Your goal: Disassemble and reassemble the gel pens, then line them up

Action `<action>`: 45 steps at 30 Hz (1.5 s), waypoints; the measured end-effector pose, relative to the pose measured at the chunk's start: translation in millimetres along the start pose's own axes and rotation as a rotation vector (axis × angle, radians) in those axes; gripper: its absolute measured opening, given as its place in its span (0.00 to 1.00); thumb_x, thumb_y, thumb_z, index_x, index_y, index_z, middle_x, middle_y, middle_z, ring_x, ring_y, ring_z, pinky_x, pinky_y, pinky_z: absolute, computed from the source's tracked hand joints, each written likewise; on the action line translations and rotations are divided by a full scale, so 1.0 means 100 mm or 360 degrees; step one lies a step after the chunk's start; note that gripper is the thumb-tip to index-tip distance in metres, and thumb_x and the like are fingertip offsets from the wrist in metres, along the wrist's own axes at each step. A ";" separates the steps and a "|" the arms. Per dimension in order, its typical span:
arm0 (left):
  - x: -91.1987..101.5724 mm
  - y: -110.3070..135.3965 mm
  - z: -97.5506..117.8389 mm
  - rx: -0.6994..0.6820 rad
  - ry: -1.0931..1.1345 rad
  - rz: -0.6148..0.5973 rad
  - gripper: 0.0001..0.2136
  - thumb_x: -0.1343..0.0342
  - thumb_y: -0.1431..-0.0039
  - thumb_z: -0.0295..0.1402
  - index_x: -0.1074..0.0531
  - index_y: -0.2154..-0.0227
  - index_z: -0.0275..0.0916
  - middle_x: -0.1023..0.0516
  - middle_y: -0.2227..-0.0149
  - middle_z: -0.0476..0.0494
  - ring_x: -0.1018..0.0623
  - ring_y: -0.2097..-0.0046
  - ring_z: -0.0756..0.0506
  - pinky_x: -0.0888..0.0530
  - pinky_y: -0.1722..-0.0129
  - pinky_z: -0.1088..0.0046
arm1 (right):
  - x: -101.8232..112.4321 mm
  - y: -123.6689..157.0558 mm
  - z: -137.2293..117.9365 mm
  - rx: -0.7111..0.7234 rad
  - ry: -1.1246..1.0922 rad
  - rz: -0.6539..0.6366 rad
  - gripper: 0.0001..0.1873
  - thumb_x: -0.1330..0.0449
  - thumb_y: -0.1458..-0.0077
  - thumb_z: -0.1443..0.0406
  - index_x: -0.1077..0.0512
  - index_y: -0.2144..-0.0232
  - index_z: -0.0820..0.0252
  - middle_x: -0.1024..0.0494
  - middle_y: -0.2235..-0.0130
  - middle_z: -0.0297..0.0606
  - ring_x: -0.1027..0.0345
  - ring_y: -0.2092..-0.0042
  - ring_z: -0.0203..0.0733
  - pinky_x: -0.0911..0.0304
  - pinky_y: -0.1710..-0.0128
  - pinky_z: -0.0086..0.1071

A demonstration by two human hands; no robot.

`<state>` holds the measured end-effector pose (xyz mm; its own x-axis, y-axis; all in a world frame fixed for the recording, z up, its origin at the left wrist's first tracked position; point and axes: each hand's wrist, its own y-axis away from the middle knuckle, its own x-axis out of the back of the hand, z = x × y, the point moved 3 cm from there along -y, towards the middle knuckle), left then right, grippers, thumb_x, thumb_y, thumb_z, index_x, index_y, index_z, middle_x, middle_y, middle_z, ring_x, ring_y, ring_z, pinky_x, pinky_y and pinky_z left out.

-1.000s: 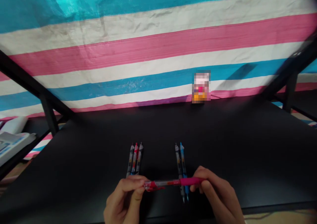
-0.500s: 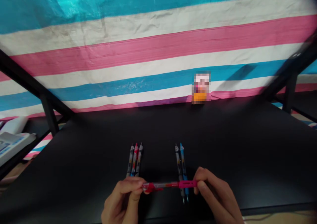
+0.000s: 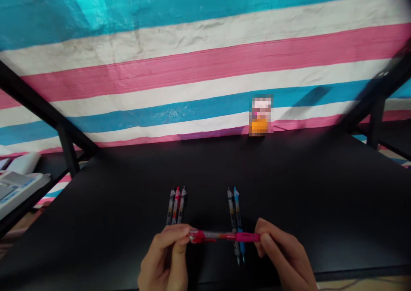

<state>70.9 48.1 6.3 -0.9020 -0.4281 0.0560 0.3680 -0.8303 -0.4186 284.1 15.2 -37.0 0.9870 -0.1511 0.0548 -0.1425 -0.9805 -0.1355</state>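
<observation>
A red pen (image 3: 221,236) with a clear barrel and pink grip is held level above the black table between both hands. My left hand (image 3: 167,254) pinches its red clip end, and my right hand (image 3: 282,250) pinches the tip end past the pink grip. Behind my left hand lie a red pen (image 3: 176,203) and two black pens (image 3: 170,205), side by side, their lower parts hidden. Below the held pen, a black pen (image 3: 231,209) and a blue pen (image 3: 238,209) lie together, crossed by it in view.
The black table (image 3: 135,175) stretches out ahead, with dark metal frame bars (image 3: 67,141) at both sides. A striped tarp (image 3: 192,76) hangs behind it. A blurred-out small object (image 3: 260,117) stands at the back edge. A white device (image 3: 21,188) is at far left.
Both hands have shifted slightly to the right with the red pen, and its barrel has turned a little about its length. The pens on the table have not moved.
</observation>
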 end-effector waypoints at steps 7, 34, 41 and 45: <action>-0.25 -0.04 -0.06 0.0302 0.0388 -0.0335 0.18 0.34 0.37 0.30 0.27 0.46 0.48 0.18 0.55 0.46 0.13 0.59 0.45 0.14 0.58 0.69 | -0.01 -0.09 -0.06 0.0200 0.0283 -0.0180 0.22 0.45 0.27 0.57 0.33 0.74 0.56 0.32 0.73 0.32 0.39 0.72 0.38 0.45 0.72 0.30; -0.25 -1.09 -0.20 0.0634 0.0446 -0.0921 0.21 0.26 0.47 0.34 0.23 0.51 0.41 0.24 0.65 0.50 0.24 0.69 0.51 0.16 0.73 0.73 | -0.01 -0.02 -0.01 -0.0041 0.0069 -0.0014 0.20 0.46 0.27 0.56 0.28 0.71 0.55 0.34 0.72 0.32 0.39 0.69 0.40 0.45 0.67 0.33; -0.21 -1.05 -0.24 0.0710 0.0348 -0.1022 0.21 0.25 0.47 0.35 0.24 0.52 0.42 0.24 0.65 0.50 0.24 0.67 0.50 0.14 0.71 0.70 | -0.01 0.00 0.02 -0.0058 0.0058 0.0013 0.17 0.46 0.27 0.57 0.28 0.70 0.54 0.34 0.71 0.33 0.40 0.68 0.42 0.46 0.67 0.35; -0.23 -1.05 -0.21 0.0689 0.0354 -0.1099 0.21 0.26 0.47 0.34 0.24 0.51 0.41 0.25 0.65 0.50 0.25 0.66 0.50 0.14 0.69 0.69 | 0.00 -0.01 0.02 -0.0042 0.0078 -0.0011 0.19 0.46 0.27 0.57 0.29 0.71 0.54 0.34 0.71 0.33 0.40 0.67 0.42 0.46 0.67 0.35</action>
<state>48.4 153.0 29.9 -0.9629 0.2684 -0.0269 -0.2691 -0.9626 0.0311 284.2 16.8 -39.0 0.9833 -0.1493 0.1039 -0.1380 -0.9845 -0.1086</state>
